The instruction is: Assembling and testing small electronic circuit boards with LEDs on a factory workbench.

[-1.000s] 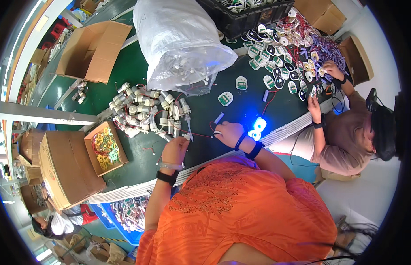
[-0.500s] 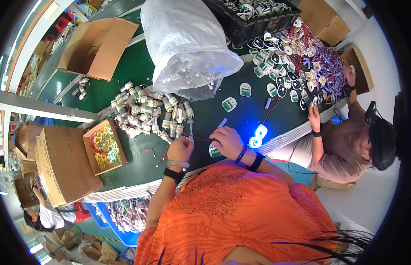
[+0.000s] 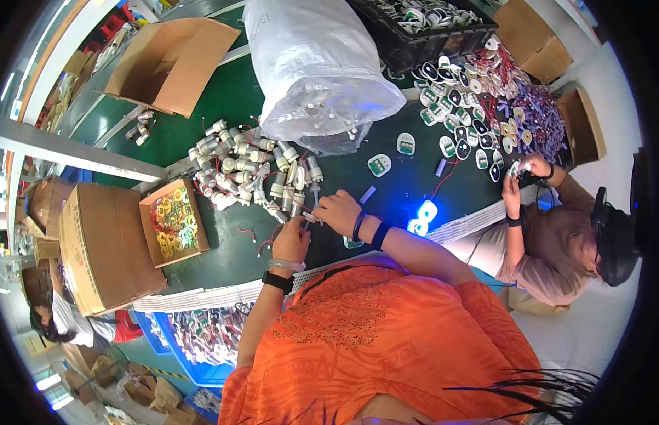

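My left hand (image 3: 292, 244) is closed at the near edge of a pile of small cylindrical motors (image 3: 237, 163) with white ends and red wires. What its fingertips pinch is hidden. My right hand (image 3: 339, 212) has come up beside it, fingers bent and pressed together around something too small to name. A thin red wire and a small white part show between the two hands. Partly covered by my right forearm is a white-rimmed green circuit board (image 3: 353, 242). A lilac cylinder (image 3: 368, 195) lies just beyond my right hand. Two more boards (image 3: 379, 165) rest farther off.
Two bright blue-lit round lamps (image 3: 423, 217) glow at right. A white sack (image 3: 322, 64) stands at the back, near a black crate (image 3: 428, 44). Left is a carton of coloured rings (image 3: 174, 223). A co-worker (image 3: 556, 241) handles parts beside a heap of boards (image 3: 457, 120).
My right hand has moved left, away from the board, to meet my left hand by the motors. The view has shifted slightly. The co-worker's hands have come together.
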The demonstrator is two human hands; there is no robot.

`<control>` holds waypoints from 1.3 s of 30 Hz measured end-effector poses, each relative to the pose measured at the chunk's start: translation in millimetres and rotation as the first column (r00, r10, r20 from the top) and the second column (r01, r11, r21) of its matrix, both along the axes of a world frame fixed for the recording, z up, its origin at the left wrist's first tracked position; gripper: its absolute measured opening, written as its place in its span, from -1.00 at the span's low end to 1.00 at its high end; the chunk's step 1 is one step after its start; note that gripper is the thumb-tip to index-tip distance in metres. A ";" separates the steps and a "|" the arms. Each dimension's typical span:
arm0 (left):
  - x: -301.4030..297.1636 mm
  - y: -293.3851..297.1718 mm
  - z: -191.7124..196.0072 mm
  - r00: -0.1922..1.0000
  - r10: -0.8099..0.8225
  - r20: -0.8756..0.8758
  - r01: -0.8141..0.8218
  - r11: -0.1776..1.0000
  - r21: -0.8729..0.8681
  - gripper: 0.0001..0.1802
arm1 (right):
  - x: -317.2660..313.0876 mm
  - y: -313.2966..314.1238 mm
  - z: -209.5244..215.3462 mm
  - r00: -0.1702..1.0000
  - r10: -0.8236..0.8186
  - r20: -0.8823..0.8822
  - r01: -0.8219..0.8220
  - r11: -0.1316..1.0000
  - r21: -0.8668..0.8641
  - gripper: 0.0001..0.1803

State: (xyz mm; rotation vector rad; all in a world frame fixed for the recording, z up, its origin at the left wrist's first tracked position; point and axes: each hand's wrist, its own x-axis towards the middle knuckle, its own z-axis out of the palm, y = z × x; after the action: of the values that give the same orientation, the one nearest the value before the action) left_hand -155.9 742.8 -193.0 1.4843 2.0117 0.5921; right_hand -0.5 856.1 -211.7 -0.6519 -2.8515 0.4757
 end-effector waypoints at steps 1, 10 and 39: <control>-3.6 -2.8 -1.5 1.000 0.009 -0.002 -0.009 1.000 0.001 -0.71 | -1.3 -0.5 -1.8 1.000 0.009 -0.002 -0.009 1.000 0.001 -0.88; -27.1 -27.7 -11.6 0.985 0.002 0.172 -0.008 0.999 0.038 -0.75 | -7.0 -1.5 2.8 0.996 0.069 -0.064 -0.067 0.997 0.032 -0.97; 11.3 -26.1 130.9 0.930 -0.179 0.322 0.050 0.927 0.371 -0.50 | 46.9 -31.1 159.5 0.903 -0.236 -0.358 0.068 0.903 -0.424 -0.96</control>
State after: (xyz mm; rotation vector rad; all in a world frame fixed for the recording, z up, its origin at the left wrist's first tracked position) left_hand -144.6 716.7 -62.1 1.5549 1.5833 1.1348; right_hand 46.3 825.0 -52.2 -0.7377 -2.3032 1.0540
